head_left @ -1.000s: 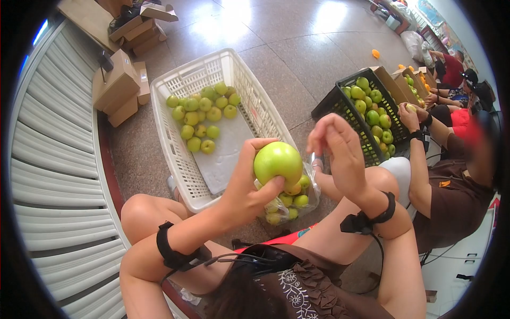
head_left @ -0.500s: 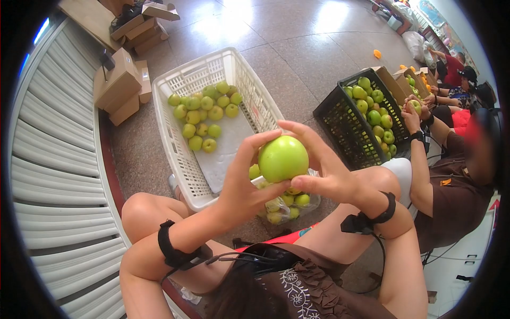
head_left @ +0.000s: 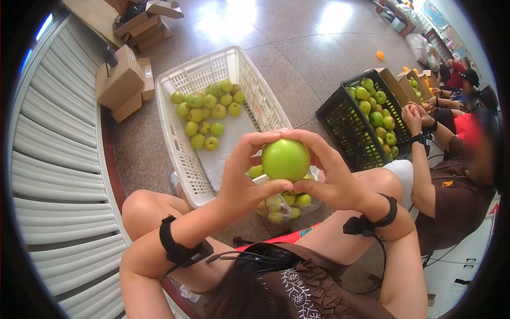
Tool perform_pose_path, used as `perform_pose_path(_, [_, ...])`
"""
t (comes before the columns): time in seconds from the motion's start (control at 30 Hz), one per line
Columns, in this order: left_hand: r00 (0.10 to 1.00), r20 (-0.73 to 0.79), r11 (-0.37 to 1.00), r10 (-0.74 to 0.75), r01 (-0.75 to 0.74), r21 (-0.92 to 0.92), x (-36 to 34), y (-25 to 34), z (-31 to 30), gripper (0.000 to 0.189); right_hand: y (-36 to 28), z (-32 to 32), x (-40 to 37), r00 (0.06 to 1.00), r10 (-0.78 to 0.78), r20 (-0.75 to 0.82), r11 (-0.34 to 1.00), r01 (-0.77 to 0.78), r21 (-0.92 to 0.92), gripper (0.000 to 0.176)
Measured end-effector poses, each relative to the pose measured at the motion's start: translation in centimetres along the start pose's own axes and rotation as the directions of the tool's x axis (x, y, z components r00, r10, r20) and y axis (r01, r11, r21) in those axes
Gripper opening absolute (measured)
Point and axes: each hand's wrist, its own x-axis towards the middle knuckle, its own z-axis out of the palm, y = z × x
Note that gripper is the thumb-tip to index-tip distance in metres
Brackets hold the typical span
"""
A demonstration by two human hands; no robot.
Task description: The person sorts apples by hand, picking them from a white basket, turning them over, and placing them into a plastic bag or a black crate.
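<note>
A smooth green apple (head_left: 286,160) is held up between both hands, above my lap. My left hand (head_left: 243,169) curves round its left side, with the thumb beneath and fingers over the top. On the other side my right hand (head_left: 332,173) mirrors this grip, and the fingertips of both hands meet above the apple. Below and behind it, a clear plastic bag of green apples (head_left: 289,204) sits partly hidden by my hands. Beyond my left hand stands a white plastic crate (head_left: 175,154), with several yellow-green apples (head_left: 204,109) toward its far end.
A black crate (head_left: 348,127) full of green apples stands to the right. Beside it a co-worker (head_left: 451,181) holds a piece of fruit. Cardboard boxes (head_left: 122,80) stand at the left near a white slatted radiator (head_left: 64,159). An orange fruit (head_left: 380,55) lies on the floor.
The apple has turned in my hands, and its surface mark no longer shows. My right fingers have shifted to meet the left ones on top. The view has moved slightly.
</note>
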Motion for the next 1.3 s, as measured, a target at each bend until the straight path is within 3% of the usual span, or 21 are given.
perform_pose_path(0.13, [0.995, 0.027, 0.982, -0.092, 0.095, -0.164, 0.0, 0.6, 0.2, 0.055, 0.6, 0.2, -0.2, 0.999, -0.002, -0.036, 0.998, 0.004, 0.058, 0.066])
perform_pose_path(0.23, [0.990, -0.020, 0.968, -0.138, 0.130, -0.215, -0.2, 0.5, 0.2, 0.036, 0.4, -0.2, -0.4, 0.999, 0.045, 0.016, 0.994, -0.046, 0.103, 0.066])
perform_pose_path(0.33, [0.938, -0.015, 0.903, -0.347, 0.330, -0.274, -0.2, 0.9, -0.6, 0.021, 0.8, -0.3, -0.8, 0.994, 0.062, 0.085, 0.981, -0.077, 0.179, 0.065])
perform_pose_path(0.4, [0.935, -0.050, 0.905, -0.351, 0.325, -0.274, -0.2, 1.0, -0.2, 0.017, 1.1, -0.2, -1.0, 0.990, 0.102, 0.100, 0.945, -0.128, 0.302, 0.065])
perform_pose_path(0.53, [0.928, -0.020, 0.890, -0.372, 0.350, -0.292, -0.2, 1.2, -0.1, 0.017, 1.4, -0.6, -1.2, 0.972, 0.172, 0.157, 0.848, -0.227, 0.478, 0.068])
perform_pose_path(0.73, [0.930, 0.092, 0.872, -0.355, 0.365, -0.326, -0.3, 0.8, -0.2, 0.021, 1.6, -0.7, -1.1, 0.968, 0.219, 0.125, 0.827, -0.252, 0.502, 0.069])
perform_pose_path(0.83, [0.858, 0.187, 0.730, -0.479, 0.508, -0.457, -0.1, 0.7, -0.4, 0.027, 2.2, -1.0, -1.0, 0.961, 0.254, 0.110, 0.771, -0.270, 0.577, 0.068])
perform_pose_path(1.3, [0.837, 0.192, 0.747, -0.512, 0.544, -0.381, -0.5, 0.2, -0.3, 0.033, 3.1, -1.2, -1.1, 0.941, 0.277, 0.194, 0.762, -0.338, 0.553, 0.070])
